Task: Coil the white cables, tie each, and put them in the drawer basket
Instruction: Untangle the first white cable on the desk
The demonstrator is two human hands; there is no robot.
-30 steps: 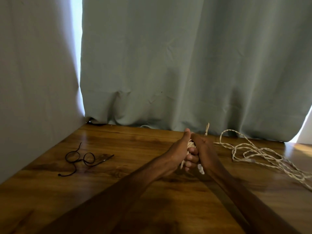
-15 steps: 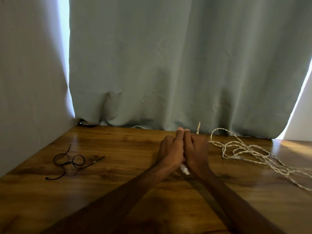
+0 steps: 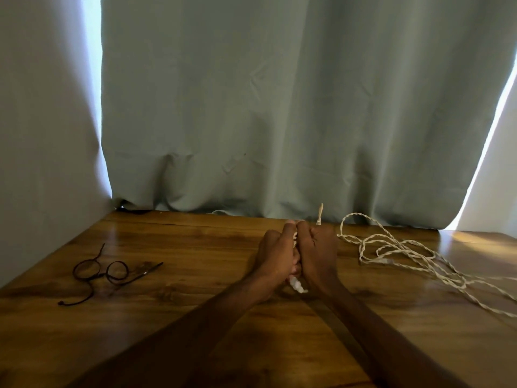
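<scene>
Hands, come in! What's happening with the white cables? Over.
Left hand and right hand both gripping one bunched white cable. Second white cable loose on table, not coiled. Glasses off to left, nothing blocking. Over.

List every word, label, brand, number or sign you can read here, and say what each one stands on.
None: no text, label, brand, number or sign can be read.
The curtain, table, glasses and loose cable show no print.
The bundle held between the left hand and right hand is mostly hidden; the part that shows bears no marking.
</scene>
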